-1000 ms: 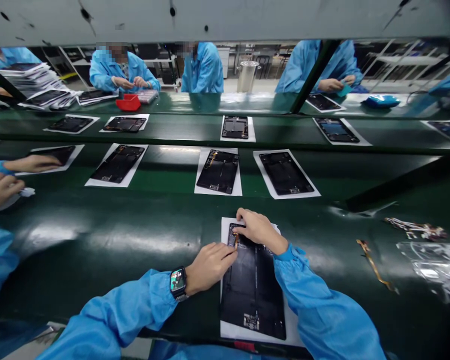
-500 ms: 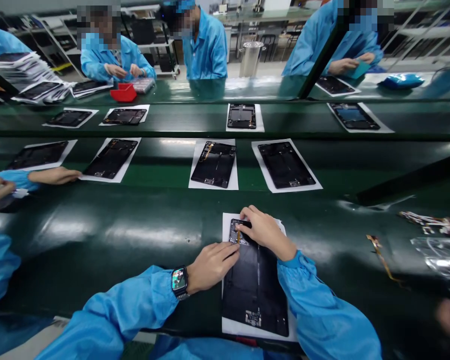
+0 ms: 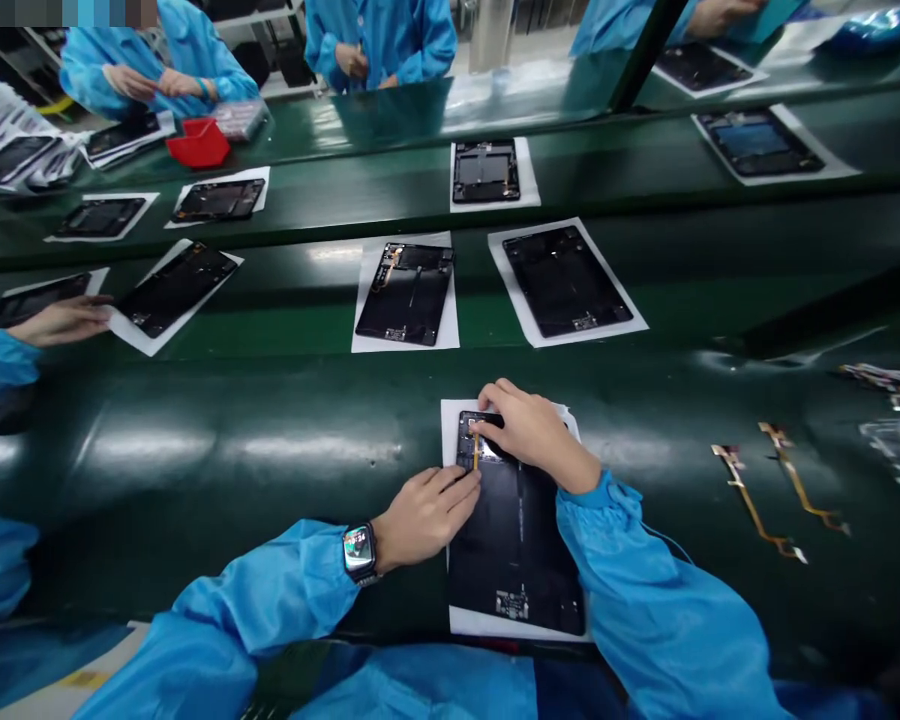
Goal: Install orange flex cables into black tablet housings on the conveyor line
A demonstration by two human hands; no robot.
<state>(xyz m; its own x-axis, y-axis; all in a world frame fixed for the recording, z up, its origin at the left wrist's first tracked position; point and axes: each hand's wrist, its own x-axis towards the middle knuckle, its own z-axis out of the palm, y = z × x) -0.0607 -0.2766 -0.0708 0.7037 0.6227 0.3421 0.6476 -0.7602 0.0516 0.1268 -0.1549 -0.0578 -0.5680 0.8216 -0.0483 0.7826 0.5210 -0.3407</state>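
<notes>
A black tablet housing (image 3: 517, 540) lies on a white paper sheet (image 3: 461, 622) in front of me. An orange flex cable (image 3: 476, 452) runs along its upper left part. My right hand (image 3: 529, 430) is closed over the top edge, its thumb pressed on the upper end of the cable and the other fingers curled. My left hand (image 3: 427, 515) rests on the housing's left edge, fingers stretched out, with the fingertips touching near the cable's lower end. What lies under the fingertips is hidden.
Two loose flex cables (image 3: 756, 505) lie to the right, beyond my right sleeve. Ahead, several tablet housings on paper (image 3: 405, 295) lie on the green belt. A co-worker's hand (image 3: 67, 318) holds a paper sheet at left. A dark post (image 3: 832, 300) slants in from the right.
My view has tilted down and shifted. Both hands stay at the flex cable with little movement. At left, the co-worker's hand has lifted and turned a sheet with its housing.
</notes>
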